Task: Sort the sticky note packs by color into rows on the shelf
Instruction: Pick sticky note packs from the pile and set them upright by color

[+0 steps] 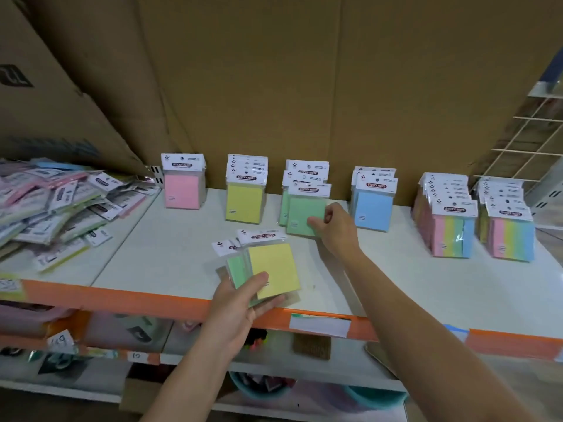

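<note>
Here the front green pack (304,219) stands at the head of the green row (285,205), toward the back of the white shelf (170,239). The right hand (333,226) pinches its right edge, thumb on the face and fingers curled behind. Nearer the shelf's front edge, the left hand (243,303) holds a small fan of packs above the shelf, thumb pressed on the yellow pack (274,269) on top, with a green one (237,268) peeking out beneath to the left.

Along the back stand the other rows: pink (182,190) at the left, then yellow (245,202), then the green, then blue (374,208), and two striped multicolour rows (451,236) at the far right. A loose heap of unsorted packs (61,202) lies on the left part of the shelf. An orange rail (122,296) runs along the shelf front, and brown cardboard (304,86) backs it all.
</note>
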### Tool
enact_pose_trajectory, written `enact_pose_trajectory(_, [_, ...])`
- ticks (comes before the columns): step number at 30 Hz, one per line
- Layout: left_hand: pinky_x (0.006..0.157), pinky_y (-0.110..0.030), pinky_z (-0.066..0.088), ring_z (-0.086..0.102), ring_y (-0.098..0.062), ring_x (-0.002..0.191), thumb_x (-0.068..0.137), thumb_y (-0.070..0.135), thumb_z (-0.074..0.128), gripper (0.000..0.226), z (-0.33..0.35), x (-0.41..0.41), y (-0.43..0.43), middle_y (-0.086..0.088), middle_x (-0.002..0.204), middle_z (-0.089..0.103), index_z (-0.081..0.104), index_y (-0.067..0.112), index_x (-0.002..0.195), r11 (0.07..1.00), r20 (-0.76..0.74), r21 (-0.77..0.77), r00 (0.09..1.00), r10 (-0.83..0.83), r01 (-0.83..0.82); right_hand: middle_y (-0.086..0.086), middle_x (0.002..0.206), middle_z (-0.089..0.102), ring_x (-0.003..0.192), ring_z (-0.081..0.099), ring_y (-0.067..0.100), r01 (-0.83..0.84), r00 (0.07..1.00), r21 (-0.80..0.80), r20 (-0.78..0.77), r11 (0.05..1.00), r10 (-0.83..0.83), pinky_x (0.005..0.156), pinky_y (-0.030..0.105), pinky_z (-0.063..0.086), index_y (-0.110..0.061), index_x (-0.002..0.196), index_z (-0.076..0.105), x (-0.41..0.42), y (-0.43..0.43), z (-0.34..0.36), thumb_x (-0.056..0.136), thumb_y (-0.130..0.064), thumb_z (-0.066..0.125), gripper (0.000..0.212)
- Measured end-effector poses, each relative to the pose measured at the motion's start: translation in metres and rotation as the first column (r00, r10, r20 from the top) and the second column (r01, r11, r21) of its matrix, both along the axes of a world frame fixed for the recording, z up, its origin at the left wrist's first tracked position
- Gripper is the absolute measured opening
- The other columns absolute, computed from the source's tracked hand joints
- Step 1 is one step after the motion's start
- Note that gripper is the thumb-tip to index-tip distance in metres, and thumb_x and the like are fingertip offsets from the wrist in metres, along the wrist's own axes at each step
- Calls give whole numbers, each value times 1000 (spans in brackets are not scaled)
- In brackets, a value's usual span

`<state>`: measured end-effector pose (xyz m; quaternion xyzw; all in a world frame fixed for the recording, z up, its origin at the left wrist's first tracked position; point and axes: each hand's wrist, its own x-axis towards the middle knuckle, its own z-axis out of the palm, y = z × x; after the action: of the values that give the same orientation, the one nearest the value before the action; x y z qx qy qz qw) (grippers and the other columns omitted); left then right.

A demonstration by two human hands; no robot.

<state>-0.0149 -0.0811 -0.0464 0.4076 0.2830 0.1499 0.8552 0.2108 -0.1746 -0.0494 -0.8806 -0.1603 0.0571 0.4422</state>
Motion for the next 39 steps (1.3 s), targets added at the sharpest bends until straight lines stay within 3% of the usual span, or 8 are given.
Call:
enact_pose_trajectory(10, [68,-36,61,73,-27,97,89,0,65,37,9,6,-4,-8,107,75,59,15,122,1000,47,8,999,-6,5,11,126,56,112,58,26,94,995,-109,-13,990,-96,83,35,52,-8,124,48,-5,6,3,95,-34,63,42])
enact_pose_trajectory(12, [67,-36,61,73,-27,96,88,0,66,39,12,10,-7,-8,106,75,58,14,123,1000,37,2,999,8,-8,6,115,61,102,60,21,96,995,-82,42,992,-93,71,23,44,-13,112,57,-22,-8,7,99,-38,56,29])
enact_pose_trajectory(15, [66,-36,61,73,-26,96,81,3,71,48,16,16,-11,-7,107,75,58,14,125,999,40,38,999,17,-19,-10,82,67,74,60,6,-151,968,164,-174,975,180,56,14,40,-23,88,65,-50,-32,14,102,-42,47,29])
enact_pose_trajectory(18, [66,-34,60,73,-25,96,75,13,72,52,19,19,-16,-6,109,75,59,16,125,994,39,103,999,15,-19,-12,80,69,71,60,1,-414,852,214,-250,885,460,61,15,47,-26,92,67,-69,-46,19,96,-34,61,10])
enact_pose_trajectory(21, [64,-33,61,73,-27,96,85,17,67,42,17,17,-14,-7,110,74,58,15,125,992,12,121,999,46,-47,0,91,71,81,64,9,-397,848,233,-277,888,452,71,22,51,-21,98,66,-74,-46,16,91,-24,69,8])
enact_pose_trajectory(26, [63,-35,61,73,-30,95,87,11,65,39,17,8,12,-12,111,74,57,11,125,995,25,98,999,23,-25,2,77,68,67,57,6,-436,799,256,-331,863,502,61,21,43,-14,108,65,-79,-29,17,97,-23,62,14])
enact_pose_trajectory(35, [56,-32,60,75,-34,83,89,-2,63,19,7,-10,97,-12,99,76,65,10,105,990,-60,36,988,140,-138,-4,67,55,59,50,11,-181,961,179,-175,967,213,60,27,39,-21,79,58,-68,66,10,93,-21,66,16])
enact_pose_trajectory(39, [59,-35,62,75,-31,83,90,-1,63,22,1,-22,133,-9,95,77,63,11,108,994,-57,22,992,109,-108,-11,81,58,74,55,8,-62,994,109,-83,992,72,59,19,38,-18,97,56,-54,111,9,92,-21,66,11])
